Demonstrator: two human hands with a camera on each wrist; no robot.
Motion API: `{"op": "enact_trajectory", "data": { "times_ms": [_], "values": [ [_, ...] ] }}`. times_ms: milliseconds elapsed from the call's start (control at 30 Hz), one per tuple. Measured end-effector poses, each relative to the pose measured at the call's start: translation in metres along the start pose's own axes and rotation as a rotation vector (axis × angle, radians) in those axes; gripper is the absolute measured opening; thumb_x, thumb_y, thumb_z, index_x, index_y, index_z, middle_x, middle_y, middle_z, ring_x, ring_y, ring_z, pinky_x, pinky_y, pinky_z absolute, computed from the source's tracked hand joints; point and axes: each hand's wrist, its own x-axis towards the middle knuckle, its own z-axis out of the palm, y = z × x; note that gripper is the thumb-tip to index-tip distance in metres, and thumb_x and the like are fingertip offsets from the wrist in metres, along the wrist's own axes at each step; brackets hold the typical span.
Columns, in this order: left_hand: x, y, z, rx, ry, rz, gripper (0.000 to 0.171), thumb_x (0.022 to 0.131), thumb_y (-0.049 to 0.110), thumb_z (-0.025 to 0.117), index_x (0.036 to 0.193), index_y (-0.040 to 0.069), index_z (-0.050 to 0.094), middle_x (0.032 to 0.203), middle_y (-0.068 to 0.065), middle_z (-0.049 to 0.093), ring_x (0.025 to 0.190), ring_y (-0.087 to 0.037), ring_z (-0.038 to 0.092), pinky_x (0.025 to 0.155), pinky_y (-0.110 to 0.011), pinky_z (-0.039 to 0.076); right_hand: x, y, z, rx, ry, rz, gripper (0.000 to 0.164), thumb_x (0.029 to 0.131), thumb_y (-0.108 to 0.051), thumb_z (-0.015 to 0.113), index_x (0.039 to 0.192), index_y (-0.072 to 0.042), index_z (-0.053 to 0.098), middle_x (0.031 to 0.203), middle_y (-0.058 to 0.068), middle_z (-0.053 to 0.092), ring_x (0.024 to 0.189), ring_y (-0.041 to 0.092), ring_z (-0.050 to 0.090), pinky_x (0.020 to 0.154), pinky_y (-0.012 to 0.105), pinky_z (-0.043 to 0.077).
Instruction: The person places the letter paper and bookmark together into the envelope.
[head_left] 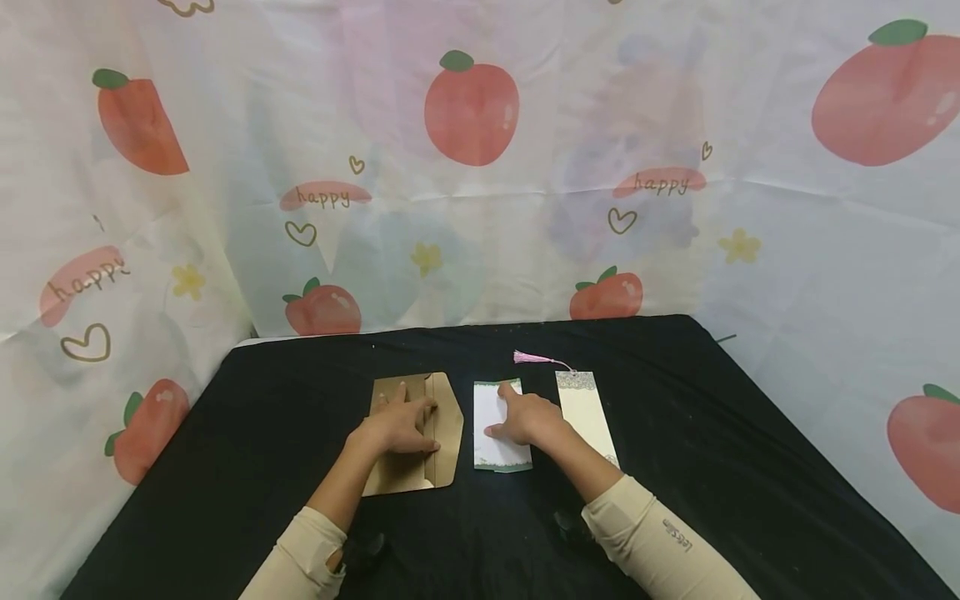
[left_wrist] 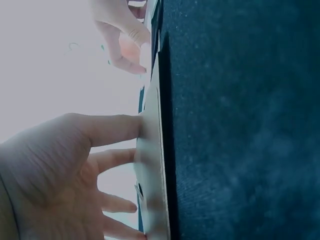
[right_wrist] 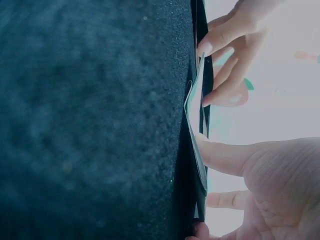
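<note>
A gold envelope (head_left: 448,425) lies on the black cloth, its pointed flap to the right. My left hand (head_left: 396,423) rests on it with spread fingers; the left wrist view shows thumb and fingertips touching the envelope's face (left_wrist: 152,155). To the right lies a white card with a green leafy border (head_left: 491,452). My right hand (head_left: 528,418) is over this card, thumb on its face and index finger at the far edge. In the right wrist view, the card (right_wrist: 192,117) looks folded, with its layers slightly apart.
Right of the card lies a cream bookmark (head_left: 581,412) with a patterned top and a pink tassel (head_left: 531,357), partly behind my right forearm. Black cloth (head_left: 300,417) covers the table. A fruit-printed curtain (head_left: 480,250) hangs behind and at both sides.
</note>
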Motion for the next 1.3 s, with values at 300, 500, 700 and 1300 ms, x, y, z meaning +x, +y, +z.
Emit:
{"op": "enact_trajectory", "data": {
  "times_ms": [300, 500, 700, 1300],
  "values": [
    [-0.008, 0.015, -0.001, 0.01, -0.057, -0.148, 0.09, 0.078, 0.049, 0.088, 0.154, 0.022, 0.049, 0.166, -0.028, 0.014, 0.148, -0.059, 0.002, 0.096, -0.086, 0.021, 0.002, 0.001, 0.001, -0.004, 0.0, -0.014, 0.069, 0.089, -0.047, 0.08, 0.144, -0.018, 0.05, 0.122, 0.022, 0.066, 0.105, 0.037, 0.064, 0.086, 0.053, 0.049],
    [-0.01, 0.015, -0.007, 0.056, -0.093, -0.112, 0.096, 0.075, 0.045, 0.092, 0.153, 0.012, 0.046, 0.157, -0.03, 0.034, 0.151, -0.05, 0.012, 0.109, -0.076, 0.013, 0.002, 0.002, -0.002, 0.053, -0.014, -0.023, 0.067, 0.091, -0.04, 0.08, 0.147, -0.019, 0.05, 0.115, 0.024, 0.065, 0.084, 0.032, 0.064, 0.063, 0.04, 0.055],
    [-0.012, 0.015, -0.009, 0.008, -0.051, -0.127, 0.096, 0.07, 0.039, 0.097, 0.146, 0.011, 0.046, 0.148, -0.033, 0.038, 0.139, -0.056, 0.033, 0.105, -0.075, 0.028, 0.001, 0.002, -0.007, 0.12, -0.058, -0.054, 0.055, 0.093, -0.026, 0.08, 0.141, -0.017, 0.054, 0.109, 0.022, 0.062, 0.071, 0.025, 0.062, 0.05, 0.031, 0.052],
    [-0.014, 0.013, -0.014, -0.05, -0.056, -0.133, 0.109, 0.068, 0.038, 0.099, 0.152, 0.014, 0.035, 0.161, -0.034, 0.02, 0.134, -0.057, 0.04, 0.098, -0.066, 0.042, 0.01, 0.011, -0.02, 0.235, 0.109, -0.255, 0.023, 0.089, -0.004, 0.072, 0.112, -0.004, 0.072, 0.113, 0.017, 0.069, 0.096, 0.03, 0.062, 0.079, 0.042, 0.053]
  ]
}}
